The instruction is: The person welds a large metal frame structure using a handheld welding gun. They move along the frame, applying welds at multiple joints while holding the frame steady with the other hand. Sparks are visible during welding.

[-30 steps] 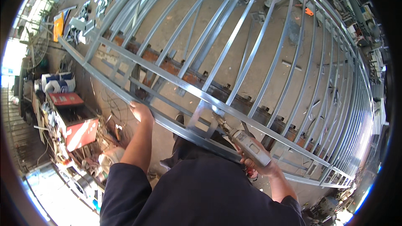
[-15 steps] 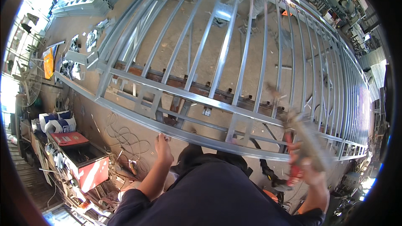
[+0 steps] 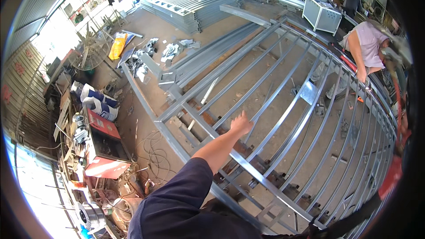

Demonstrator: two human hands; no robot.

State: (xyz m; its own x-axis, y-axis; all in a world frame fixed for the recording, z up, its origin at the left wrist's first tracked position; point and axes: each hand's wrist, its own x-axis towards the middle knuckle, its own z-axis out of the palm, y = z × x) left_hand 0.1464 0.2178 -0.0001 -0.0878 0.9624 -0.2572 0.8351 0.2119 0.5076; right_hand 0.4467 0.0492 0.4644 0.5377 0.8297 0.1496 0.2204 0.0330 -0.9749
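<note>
My left arm stretches forward over a large welded metal frame point(image 3: 269, 179) of silvery bars. My left hand point(image 3: 241, 124) is above the bars near the frame's left end, its fingers extended and nothing in it. I cannot tell whether it touches a bar. My right hand does not show. A blurred grey object point(image 3: 400, 51) hangs close at the upper right, and a smeared red piece point(image 3: 392, 177) with a dark cable point(image 3: 354, 217) is at the right rim. What holds them is hidden.
Across the frame a co-worker point(image 3: 365, 40) bends with a hand on the far rail. Left stand a red box point(image 3: 104, 126) and coiled cable point(image 3: 152, 155) on the floor. Behind are stacked metal panels point(image 3: 172, 15), scrap pieces point(image 3: 172, 51) and a white cabinet point(image 3: 321, 15).
The view has swung left. My left hand has moved from near my body out over the frame. My right hand, seen before with a blurred red-and-metal tool, has left the view.
</note>
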